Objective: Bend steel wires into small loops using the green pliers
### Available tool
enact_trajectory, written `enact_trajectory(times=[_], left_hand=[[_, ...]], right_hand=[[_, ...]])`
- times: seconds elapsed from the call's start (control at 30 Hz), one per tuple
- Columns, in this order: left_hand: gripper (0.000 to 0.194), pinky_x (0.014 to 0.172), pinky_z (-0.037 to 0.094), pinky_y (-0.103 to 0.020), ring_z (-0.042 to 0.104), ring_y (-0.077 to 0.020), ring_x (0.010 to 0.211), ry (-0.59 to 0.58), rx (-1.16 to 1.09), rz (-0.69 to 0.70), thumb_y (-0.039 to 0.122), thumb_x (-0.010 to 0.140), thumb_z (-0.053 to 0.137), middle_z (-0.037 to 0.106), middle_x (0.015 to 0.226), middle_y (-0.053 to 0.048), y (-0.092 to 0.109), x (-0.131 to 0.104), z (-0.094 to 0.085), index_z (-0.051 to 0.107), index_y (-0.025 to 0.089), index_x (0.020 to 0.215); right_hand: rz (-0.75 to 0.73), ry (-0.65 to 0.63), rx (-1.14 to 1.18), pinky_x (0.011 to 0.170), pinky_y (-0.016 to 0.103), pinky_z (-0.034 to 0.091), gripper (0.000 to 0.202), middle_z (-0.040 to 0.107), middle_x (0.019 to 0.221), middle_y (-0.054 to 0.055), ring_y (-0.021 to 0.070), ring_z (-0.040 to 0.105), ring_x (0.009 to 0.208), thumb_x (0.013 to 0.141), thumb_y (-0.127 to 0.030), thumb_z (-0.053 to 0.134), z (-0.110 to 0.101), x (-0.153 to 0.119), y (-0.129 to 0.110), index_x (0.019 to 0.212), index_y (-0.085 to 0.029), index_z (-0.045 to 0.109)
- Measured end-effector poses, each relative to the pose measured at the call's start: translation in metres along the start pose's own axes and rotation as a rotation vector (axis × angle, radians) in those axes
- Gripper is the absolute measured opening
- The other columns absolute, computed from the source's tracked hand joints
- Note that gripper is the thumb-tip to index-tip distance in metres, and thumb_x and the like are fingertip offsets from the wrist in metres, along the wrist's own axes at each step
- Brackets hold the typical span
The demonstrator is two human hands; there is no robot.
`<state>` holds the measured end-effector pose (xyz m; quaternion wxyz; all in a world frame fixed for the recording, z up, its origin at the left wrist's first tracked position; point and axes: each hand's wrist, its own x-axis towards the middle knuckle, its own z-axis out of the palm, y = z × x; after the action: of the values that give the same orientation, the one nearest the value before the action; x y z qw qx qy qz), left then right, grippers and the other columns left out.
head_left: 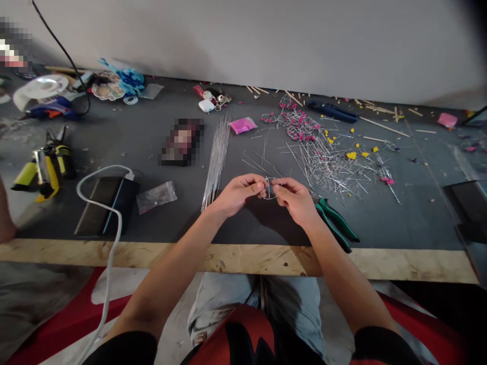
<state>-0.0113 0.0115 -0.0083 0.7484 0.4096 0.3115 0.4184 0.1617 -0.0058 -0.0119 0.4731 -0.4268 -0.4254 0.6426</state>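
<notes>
Above the near part of the dark tabletop, my left hand [243, 192] pinches one side of a thin wire piece [269, 191] bent into a small loop. My right hand [292, 199] pinches the loop's other side, fingers closed. Just right of that hand lie green-handled pliers [337, 223]. A bundle of straight wires [217, 157] is beside my left hand. Beyond my right hand spreads a heap of cut wires [335, 165], and behind it sit wire shapes with pink bits [299, 124].
A pink packet [242, 125], a clear plastic bag [157, 196] and a power bank [107, 205] with a white cable lie on the table. Yellow-handled tools [47, 165] are at left, a dark blue cutter [333, 111] at the back. A wooden edge [243, 257] runs along the front.
</notes>
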Motion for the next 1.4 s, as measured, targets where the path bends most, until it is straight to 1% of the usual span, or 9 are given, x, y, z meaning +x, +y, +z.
enact_trajectory(times=[0.2, 0.33, 0.43, 0.5, 0.57, 0.83, 1.03, 1.2, 1.4], left_hand=[[0.019, 0.063, 0.041, -0.022, 0.055, -0.0081, 0.061, 0.003, -0.010, 0.018, 0.032, 0.071, 0.072, 0.063, 0.066, 0.000, -0.005, 0.002, -0.001, 0.066, 0.015, 0.078], [0.020, 0.063, 0.042, -0.023, 0.055, -0.0084, 0.062, 0.046, 0.018, 0.018, 0.033, 0.074, 0.069, 0.062, 0.067, 0.000, -0.009, 0.003, -0.001, 0.066, 0.015, 0.081], [0.024, 0.067, 0.045, -0.024, 0.056, -0.0098, 0.071, 0.064, 0.025, 0.071, 0.034, 0.074, 0.069, 0.063, 0.079, -0.002, -0.011, 0.004, 0.001, 0.065, 0.015, 0.089], [0.028, 0.070, 0.046, -0.024, 0.057, -0.0104, 0.078, 0.048, 0.036, 0.095, 0.031, 0.071, 0.072, 0.063, 0.090, -0.003, -0.013, 0.005, 0.002, 0.064, 0.016, 0.093], [0.031, 0.073, 0.046, -0.025, 0.057, -0.0103, 0.079, 0.032, 0.072, 0.081, 0.027, 0.068, 0.074, 0.063, 0.093, -0.003, -0.015, 0.005, 0.003, 0.063, 0.016, 0.094], [0.022, 0.073, 0.047, -0.028, 0.061, -0.0099, 0.071, 0.066, 0.106, 0.005, 0.026, 0.070, 0.072, 0.064, 0.080, -0.001, -0.018, 0.003, 0.002, 0.064, 0.014, 0.087], [0.018, 0.074, 0.047, -0.026, 0.062, -0.0096, 0.073, 0.134, 0.069, 0.043, 0.025, 0.072, 0.070, 0.066, 0.086, -0.003, -0.015, 0.004, 0.002, 0.066, 0.014, 0.086], [0.018, 0.071, 0.049, -0.025, 0.061, -0.0091, 0.069, 0.160, 0.015, 0.112, 0.026, 0.070, 0.072, 0.068, 0.083, -0.002, -0.013, 0.003, 0.004, 0.066, 0.014, 0.082], [0.016, 0.067, 0.049, -0.024, 0.061, -0.0088, 0.067, 0.133, -0.006, 0.188, 0.025, 0.069, 0.074, 0.067, 0.080, -0.001, -0.007, -0.004, 0.010, 0.068, 0.016, 0.081]], right_hand=[[0.044, -0.007, 0.020, 0.042, 0.021, 0.020, 0.020, 0.038, 0.052, -0.008, 0.0041, 0.030, 0.045, 0.071, -0.034, 0.070, 0.000, -0.001, -0.002, 0.082, -0.019, 0.065], [0.037, 0.002, 0.008, 0.041, 0.020, 0.020, 0.021, 0.039, 0.051, -0.008, 0.0042, 0.030, 0.044, 0.072, -0.035, 0.070, 0.000, 0.000, -0.002, 0.084, -0.019, 0.064], [0.024, 0.043, 0.020, 0.041, 0.020, 0.019, 0.021, 0.040, 0.052, -0.008, 0.0043, 0.030, 0.045, 0.072, -0.034, 0.070, -0.001, 0.002, -0.002, 0.085, -0.019, 0.064], [0.018, 0.080, 0.048, 0.041, 0.019, 0.019, 0.020, 0.042, 0.055, -0.007, 0.0044, 0.031, 0.046, 0.072, -0.034, 0.069, -0.002, 0.003, -0.002, 0.086, -0.020, 0.064], [0.010, 0.113, 0.068, 0.041, 0.019, 0.020, 0.021, 0.045, 0.060, -0.006, 0.0046, 0.033, 0.048, 0.072, -0.034, 0.070, -0.003, 0.003, -0.003, 0.087, -0.022, 0.063], [-0.017, 0.085, 0.072, 0.041, 0.019, 0.022, 0.018, 0.052, 0.069, -0.004, 0.0052, 0.037, 0.051, 0.072, -0.035, 0.069, -0.001, 0.002, -0.003, 0.084, -0.024, 0.061], [-0.017, 0.118, 0.015, 0.041, 0.020, 0.022, 0.017, 0.047, 0.064, -0.005, 0.0056, 0.035, 0.051, 0.072, -0.035, 0.069, -0.002, 0.002, -0.003, 0.083, -0.024, 0.063], [-0.017, 0.108, -0.013, 0.042, 0.021, 0.021, 0.018, 0.043, 0.060, -0.006, 0.0052, 0.032, 0.049, 0.072, -0.036, 0.070, 0.001, 0.001, -0.004, 0.083, -0.023, 0.064], [-0.044, 0.060, 0.014, 0.043, 0.022, 0.020, 0.017, 0.040, 0.056, -0.006, 0.0064, 0.031, 0.049, 0.072, -0.036, 0.070, 0.003, -0.004, -0.004, 0.082, -0.024, 0.064]])
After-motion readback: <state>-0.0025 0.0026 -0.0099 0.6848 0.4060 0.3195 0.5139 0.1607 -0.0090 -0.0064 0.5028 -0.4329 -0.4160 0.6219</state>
